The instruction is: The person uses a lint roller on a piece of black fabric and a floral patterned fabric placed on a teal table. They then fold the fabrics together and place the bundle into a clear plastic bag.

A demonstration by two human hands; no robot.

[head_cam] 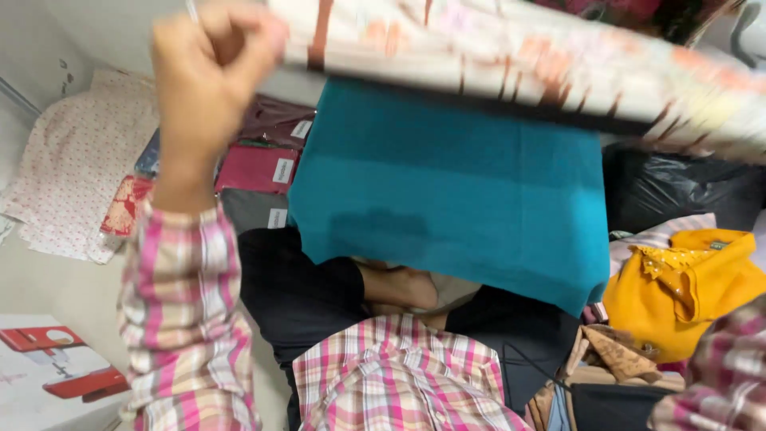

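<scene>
My left hand [209, 76] is raised at the upper left, fingers pinched shut on the edge of a pale floral cloth [511, 60] that stretches blurred across the top of the view. Below that cloth hangs a teal fabric [455, 191], spread flat over my lap. My left sleeve [185, 319] is pink plaid. My right hand is out of sight; only its plaid sleeve [722, 375] shows at the lower right corner. My crossed legs in black trousers [299, 291] sit under the teal fabric.
Folded packaged fabrics [259, 168] in maroon, pink and grey lie on the floor ahead. A white dotted cloth [76, 172] lies at the left. A yellow garment [690, 287] and a black plastic bag [678, 187] sit at the right. A box picturing a red machine [48, 367] is at lower left.
</scene>
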